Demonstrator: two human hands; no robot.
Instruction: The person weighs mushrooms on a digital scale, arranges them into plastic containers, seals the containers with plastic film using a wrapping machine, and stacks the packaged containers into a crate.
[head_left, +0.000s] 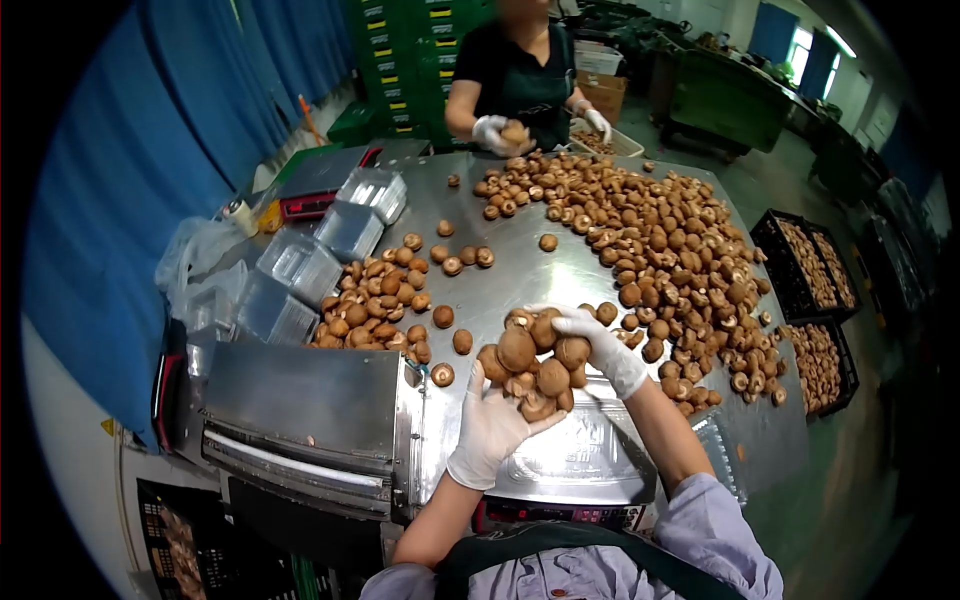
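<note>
Gloved in white, my left hand [487,432] cups a cluster of brown shiitake mushrooms [517,350] from below and the left. My right hand [608,352], also gloved, closes round the same cluster from the upper right. Under the cluster is a scale [600,465] with a shiny metal top; its control panel shows at the front edge. What looks like clear plastic lies on that top, though glare blurs it. A large heap of mushrooms [660,240] spreads to the right of my right hand. A smaller pile of mushrooms [375,300] sits beyond my left hand.
Clear plastic boxes [300,262] line the metal table's [500,225] left side. A metal wrapping machine [310,410] stands at front left. Across the table, a co-worker [520,80] holds a mushroom in one gloved hand. Black crates of mushrooms [815,365] stand at right.
</note>
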